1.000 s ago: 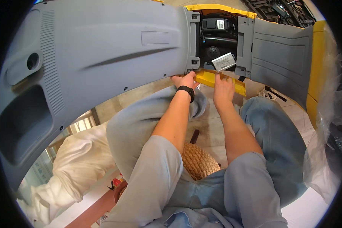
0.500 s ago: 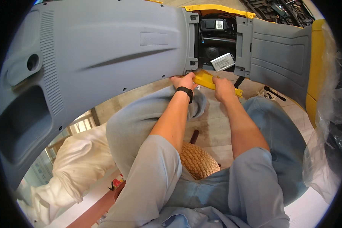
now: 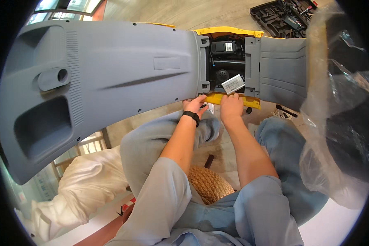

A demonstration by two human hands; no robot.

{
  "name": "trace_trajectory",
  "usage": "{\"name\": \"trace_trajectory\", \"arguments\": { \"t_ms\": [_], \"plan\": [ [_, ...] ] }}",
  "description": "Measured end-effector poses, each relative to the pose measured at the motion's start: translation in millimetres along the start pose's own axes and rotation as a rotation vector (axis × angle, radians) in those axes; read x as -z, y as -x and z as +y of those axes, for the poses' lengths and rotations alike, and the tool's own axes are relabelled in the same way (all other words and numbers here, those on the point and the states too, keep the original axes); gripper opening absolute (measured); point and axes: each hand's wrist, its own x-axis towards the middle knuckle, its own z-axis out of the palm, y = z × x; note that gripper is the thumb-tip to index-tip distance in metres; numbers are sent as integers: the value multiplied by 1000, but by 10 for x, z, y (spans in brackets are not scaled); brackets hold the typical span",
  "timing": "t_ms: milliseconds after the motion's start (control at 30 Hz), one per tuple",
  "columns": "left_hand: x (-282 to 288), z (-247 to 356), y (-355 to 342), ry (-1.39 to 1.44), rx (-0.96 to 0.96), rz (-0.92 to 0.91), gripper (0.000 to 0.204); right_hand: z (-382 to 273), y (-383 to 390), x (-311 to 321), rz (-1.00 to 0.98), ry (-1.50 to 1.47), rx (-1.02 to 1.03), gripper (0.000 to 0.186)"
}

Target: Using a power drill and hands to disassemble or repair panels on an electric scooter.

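A yellow plastic trim strip (image 3: 251, 102) lies along the near edge of the opening in a large grey scooter-like body (image 3: 131, 61). My left hand (image 3: 194, 107), with a black band at the wrist, grips the strip's left end beside the body's lower edge. Near the strip's middle, my right hand (image 3: 232, 107) is closed over it from above. Just beyond my right hand, a silver metal box (image 3: 233, 84) sits tilted at the opening's near side. Deeper in the opening are a black module (image 3: 224, 47) with a white label and a dark round part (image 3: 222, 75).
Clear plastic wrap (image 3: 320, 123) hangs on the right by the grey ribbed panel (image 3: 283, 69). Far right on the floor lies an open black tool case (image 3: 283, 18). A woven stool seat (image 3: 209, 184) is below me, and white cloth (image 3: 88, 176) lies at left.
The yellow strip has gone from slanting down to the right to lying nearly level along the opening. Both hands moved with it. The whole view has shifted.
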Motion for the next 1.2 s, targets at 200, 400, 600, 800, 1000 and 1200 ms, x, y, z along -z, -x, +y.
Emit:
{"name": "trace_trajectory", "arguments": {
  "t_ms": [200,400,600,800,1000,1200],
  "plan": [
    [6,417,376,199,-93,263,61,-574,33,256,255,-708,-164,26],
    [384,1009,908,326,-120,523,60,-942,-316,321,231,-1104,-690,39],
    [791,1087,1015,437,-134,302,51,-765,-361,311,19,-1183,-789,42],
    [1000,1020,961,461,-138,236,45,-765,-389,227,25,-1218,-742,43],
    [987,983,915,501,-166,329,31,-784,-410,145,39,-1201,-694,42],
    [1051,981,918,481,-169,266,27,-868,-329,-37,220,-1169,-601,38]
  ]
}}
